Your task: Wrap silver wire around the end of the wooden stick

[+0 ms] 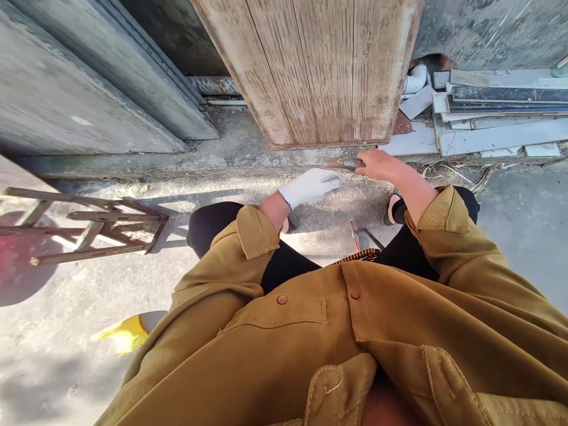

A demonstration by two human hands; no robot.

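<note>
We observe the person's two hands low in front of the knees, just beyond which stands a weathered wooden panel (319, 77) of vertical planks. The right hand (379, 164) is bare; its fingers are curled tightly around one end of a short handheld tool (333, 162), which has a brown end and a grey ribbed section next to the grip. We find this tool lying roughly crosswise, just on the near side of the panel's lower edge, its brown end directed to the left. The left hand (313, 187) wears a white glove and sits beside and slightly nearer than the tool's brown end; its fingers are drawn together and partly bent, and we cannot tell how far they are closed or whether they hold anything. Between the feet we note a thin red item (354, 235) on the ground, with a dark bar (370, 238) beside it. To the right of the panel we record a pile of flat strips (497, 112), mostly white, and a white pipe (416, 80) near the wall. To the left we see a wooden frame with crossbars (102, 223) and, nearer the person, a bright yellow object (124, 335) on the ground.
</note>
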